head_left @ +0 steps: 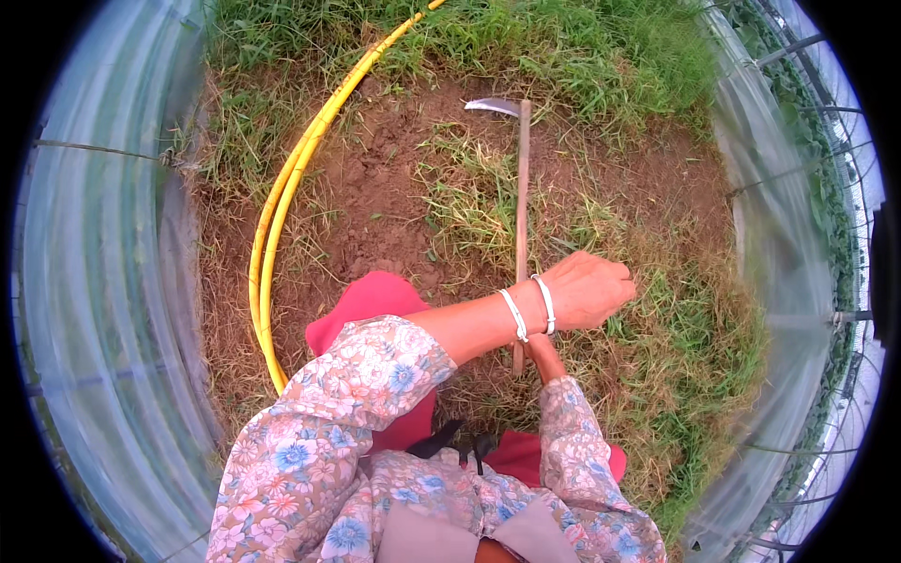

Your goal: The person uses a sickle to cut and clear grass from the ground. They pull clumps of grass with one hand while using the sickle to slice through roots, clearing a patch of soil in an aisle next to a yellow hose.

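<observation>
A sickle (523, 188) with a long wooden handle and a curved metal blade (493, 106) extends away from me over the soil and grass. My right hand (537, 347) is closed round the lower part of its handle, mostly hidden under my left forearm. Crossing over to the right above it, my left hand (591, 289) has its fingers curled in; whatever they hold, if anything, is hidden beneath the hand. White bands (546, 305) circle my left wrist. Below this hand lies dry and green grass (648, 352).
A yellow hose (282, 197) curves along the left side of the ground. Translucent plastic sheeting (108, 281) stands at the left, with more sheeting (788, 263) at the right. Thick green grass (582, 47) grows at the far end, beyond bare brown soil (375, 178).
</observation>
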`<act>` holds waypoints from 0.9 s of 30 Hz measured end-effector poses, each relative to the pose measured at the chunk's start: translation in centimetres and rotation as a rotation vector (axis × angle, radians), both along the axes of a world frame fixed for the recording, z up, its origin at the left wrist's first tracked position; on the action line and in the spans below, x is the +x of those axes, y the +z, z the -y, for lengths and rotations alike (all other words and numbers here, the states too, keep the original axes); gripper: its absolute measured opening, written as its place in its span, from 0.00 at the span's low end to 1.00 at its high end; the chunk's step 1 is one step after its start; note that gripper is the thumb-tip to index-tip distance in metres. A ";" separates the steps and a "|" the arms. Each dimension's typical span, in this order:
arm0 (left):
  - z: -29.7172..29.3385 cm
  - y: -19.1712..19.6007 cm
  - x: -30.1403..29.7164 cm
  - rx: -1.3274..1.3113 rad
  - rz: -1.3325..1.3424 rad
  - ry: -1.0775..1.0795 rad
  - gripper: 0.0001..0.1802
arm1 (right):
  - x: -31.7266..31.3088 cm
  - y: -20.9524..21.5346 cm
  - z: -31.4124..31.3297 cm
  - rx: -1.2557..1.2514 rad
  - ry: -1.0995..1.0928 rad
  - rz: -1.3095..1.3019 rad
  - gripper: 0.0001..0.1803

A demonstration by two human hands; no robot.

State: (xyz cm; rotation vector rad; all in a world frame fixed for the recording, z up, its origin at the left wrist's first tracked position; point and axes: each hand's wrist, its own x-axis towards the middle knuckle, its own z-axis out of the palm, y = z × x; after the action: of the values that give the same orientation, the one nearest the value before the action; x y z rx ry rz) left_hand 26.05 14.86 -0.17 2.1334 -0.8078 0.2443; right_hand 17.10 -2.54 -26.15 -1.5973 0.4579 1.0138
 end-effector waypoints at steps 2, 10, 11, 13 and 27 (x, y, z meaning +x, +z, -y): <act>-1.8 -0.4 0.2 0.023 -0.001 0.031 0.03 | -4.1 9.4 -1.7 -0.062 0.051 -0.185 0.09; -0.3 0.3 1.3 0.024 0.019 0.031 0.04 | 0.9 13.0 -1.8 0.016 -0.078 -0.056 0.05; 0.5 0.6 1.1 -0.001 0.031 0.013 0.04 | 2.5 9.5 -2.1 0.170 -0.177 -0.039 0.04; 0.5 0.7 0.8 -0.018 0.044 0.008 0.04 | 2.7 7.8 -4.1 0.098 -0.191 0.015 0.06; 0.0 -1.2 1.1 -0.008 0.062 0.018 0.03 | 1.2 12.7 -1.3 -0.014 0.021 0.063 0.05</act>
State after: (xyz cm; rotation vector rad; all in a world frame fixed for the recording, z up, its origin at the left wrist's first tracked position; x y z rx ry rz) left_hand 27.19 14.84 -1.34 2.1353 -0.8218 0.3244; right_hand 18.29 -1.23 -13.44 -1.6449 0.4070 0.9747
